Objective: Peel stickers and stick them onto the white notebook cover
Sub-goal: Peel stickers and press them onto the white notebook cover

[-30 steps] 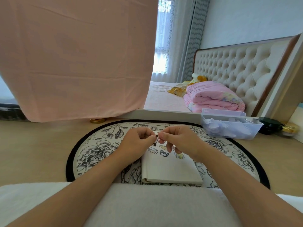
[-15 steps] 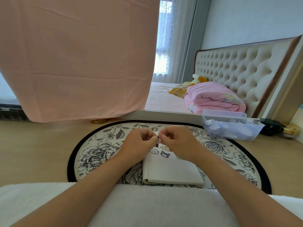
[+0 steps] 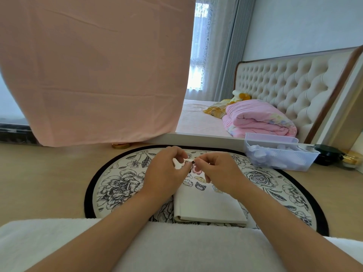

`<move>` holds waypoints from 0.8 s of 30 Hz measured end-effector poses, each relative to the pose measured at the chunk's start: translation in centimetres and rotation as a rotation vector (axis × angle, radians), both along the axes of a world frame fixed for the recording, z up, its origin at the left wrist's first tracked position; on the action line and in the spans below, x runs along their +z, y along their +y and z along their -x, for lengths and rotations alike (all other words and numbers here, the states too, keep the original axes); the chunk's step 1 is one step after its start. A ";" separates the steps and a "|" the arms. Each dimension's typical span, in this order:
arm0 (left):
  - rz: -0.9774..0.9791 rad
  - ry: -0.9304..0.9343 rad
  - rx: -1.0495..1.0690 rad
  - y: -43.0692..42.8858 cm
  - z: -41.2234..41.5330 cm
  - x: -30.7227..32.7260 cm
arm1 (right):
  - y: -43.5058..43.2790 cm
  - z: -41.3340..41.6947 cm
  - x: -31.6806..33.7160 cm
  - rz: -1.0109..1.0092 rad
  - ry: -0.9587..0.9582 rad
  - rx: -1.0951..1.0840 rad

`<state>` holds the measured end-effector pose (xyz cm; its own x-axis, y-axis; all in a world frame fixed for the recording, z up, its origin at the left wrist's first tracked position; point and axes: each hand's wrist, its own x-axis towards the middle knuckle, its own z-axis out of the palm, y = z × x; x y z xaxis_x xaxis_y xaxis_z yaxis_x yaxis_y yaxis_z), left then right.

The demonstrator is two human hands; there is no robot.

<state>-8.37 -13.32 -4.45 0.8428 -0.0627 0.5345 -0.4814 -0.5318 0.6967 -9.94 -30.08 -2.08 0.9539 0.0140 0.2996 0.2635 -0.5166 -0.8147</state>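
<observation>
A white notebook (image 3: 208, 207) lies on a round floral mat (image 3: 117, 185) in front of me. Several cartoon stickers (image 3: 199, 185) sit on the far part of its cover. Above that far edge my left hand (image 3: 167, 173) and my right hand (image 3: 218, 173) meet fingertip to fingertip. Both pinch one small dark sticker (image 3: 191, 163) between thumb and forefinger. I cannot tell whether its backing paper is still attached.
A clear plastic box (image 3: 279, 156) of white pieces stands at the right on the wooden desk. A black jar (image 3: 328, 155) and a gold-lidded jar (image 3: 351, 157) sit beyond it. A pink cloth (image 3: 94, 71) hangs at the left. A white towel (image 3: 176, 248) covers the near edge.
Both hands stay together on the small sticker and have lifted slightly away from the notebook, showing more of the stuck stickers beneath them.
</observation>
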 end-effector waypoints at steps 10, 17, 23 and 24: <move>0.158 0.157 -0.075 -0.5 0.1 0.1 | 0.2 -0.3 -0.6 0.202 -0.149 -0.099; 0.179 0.219 -0.093 -0.5 0.0 0.1 | 0.2 -0.5 -0.9 0.279 -0.192 -0.098; 0.157 0.211 -0.101 -0.6 -0.4 -0.1 | 0.4 -0.5 -0.8 0.171 -0.133 -0.071; 0.157 0.212 -0.108 -0.6 -0.5 -0.2 | 0.4 -0.4 -0.7 0.137 -0.112 -0.067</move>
<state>-7.89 -13.91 -4.63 0.9297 -0.0886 0.3575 -0.3644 -0.3625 0.8578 -9.49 -29.64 -2.77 0.9148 -0.0006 0.4038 0.3099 -0.6402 -0.7030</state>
